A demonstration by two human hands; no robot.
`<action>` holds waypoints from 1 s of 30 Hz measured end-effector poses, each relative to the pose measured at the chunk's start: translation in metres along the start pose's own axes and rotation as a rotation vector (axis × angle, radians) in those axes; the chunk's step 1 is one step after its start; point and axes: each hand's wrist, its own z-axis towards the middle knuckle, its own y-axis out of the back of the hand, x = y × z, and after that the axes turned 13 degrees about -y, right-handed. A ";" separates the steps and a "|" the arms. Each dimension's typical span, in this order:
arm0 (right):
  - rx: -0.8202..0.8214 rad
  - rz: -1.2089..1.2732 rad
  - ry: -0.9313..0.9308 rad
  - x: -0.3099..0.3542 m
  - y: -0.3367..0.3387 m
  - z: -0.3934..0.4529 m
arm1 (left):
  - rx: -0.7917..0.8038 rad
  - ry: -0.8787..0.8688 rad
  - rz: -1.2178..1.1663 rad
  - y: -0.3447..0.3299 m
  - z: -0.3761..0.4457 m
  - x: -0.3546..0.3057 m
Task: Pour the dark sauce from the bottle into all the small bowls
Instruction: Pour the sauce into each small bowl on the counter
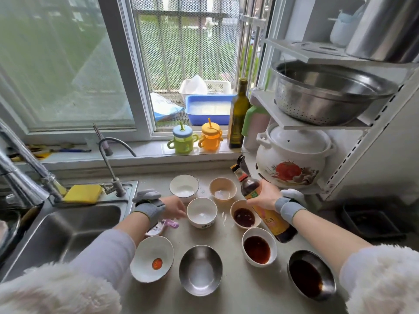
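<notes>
1. The sauce bottle (263, 205) sits right of centre in the frame: dark glass with a narrow neck, a black pouring cap and a yellow-orange label. It is tilted, with its cap toward the window and its base toward the viewer, above the counter.
2. The right hand (264, 197) is wrapped around the bottle's shoulder. It wears a grey knitted wrist band, and a fluffy white sleeve fills the lower right.
3. Three bowls hold dark sauce: a tan bowl (244, 217) just under the bottle, a white bowl (259, 249) below it, and a steel bowl (311, 275) at the lower right.
4. Without sauce are a white bowl (201, 212) at centre, a white bowl (184, 185) and a tan bowl (222, 189) behind it, a shiny steel bowl (200, 270) at bottom centre, and a tilted white dish (152, 261) with an orange spot.
5. The left hand (173, 209) lies just left of the centre white bowl, fingers loosely extended and holding nothing that shows; whether it touches the bowl is unclear.
6. The counter (229, 298) is smooth, pale grey-green stone.
7. At left is a steel sink (74, 225) with a yellow sponge (83, 193) on its rim.
8. A white clay pot (292, 158) painted with a tomato stands at right under a shelf bearing a steel colander (326, 96).
9. On the windowsill stand two toddler cups and a green oil bottle (238, 114).
</notes>
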 end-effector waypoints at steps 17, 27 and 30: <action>0.111 -0.221 -0.165 0.013 -0.027 0.029 | 0.035 0.024 0.049 -0.004 0.001 0.025; 0.132 -0.299 -0.196 0.016 -0.033 0.040 | 0.032 0.051 0.042 -0.006 0.002 0.035; 0.131 -0.323 -0.190 0.017 -0.032 0.041 | 0.037 0.061 0.037 -0.007 0.002 0.037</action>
